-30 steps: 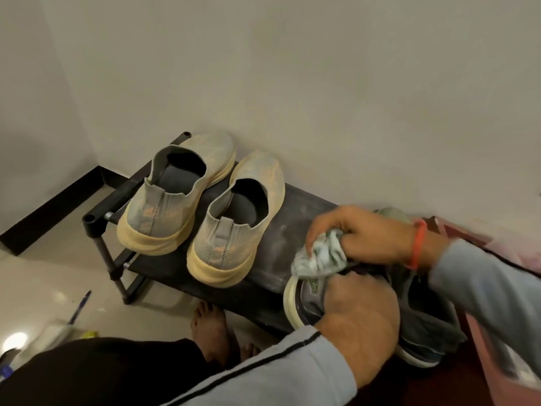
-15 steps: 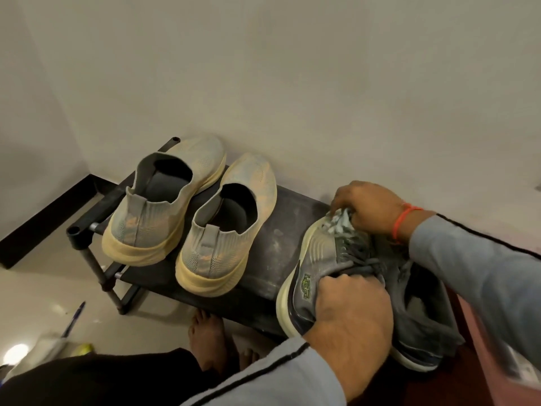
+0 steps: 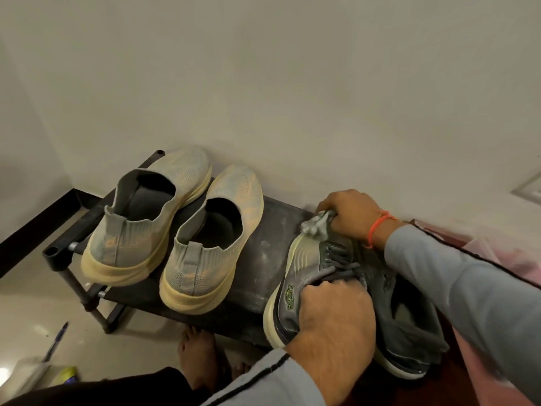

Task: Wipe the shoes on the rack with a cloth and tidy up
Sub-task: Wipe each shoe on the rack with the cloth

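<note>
A black shoe rack (image 3: 263,265) stands against the white wall. Two pale knit slip-on shoes (image 3: 146,227) (image 3: 210,250) sit on its left half, toes to the wall. On the right half lies a grey lace-up sneaker (image 3: 304,259) with a second grey sneaker (image 3: 409,326) beside it. My left hand (image 3: 333,315) grips the first sneaker over its laces and side. My right hand (image 3: 351,215), with an orange wrist band, holds a crumpled pale cloth (image 3: 316,227) against that sneaker's toe.
A blue pen (image 3: 55,341) and a pale wrapper (image 3: 26,373) lie on the tiled floor at the lower left. A bare foot (image 3: 199,356) shows under the rack's front edge. Something pink (image 3: 497,259) sits to the right of the rack.
My right hand has carried the cloth from the laces area forward to the sneaker's toe, near the wall. My left hand keeps its grip on the sneaker.
</note>
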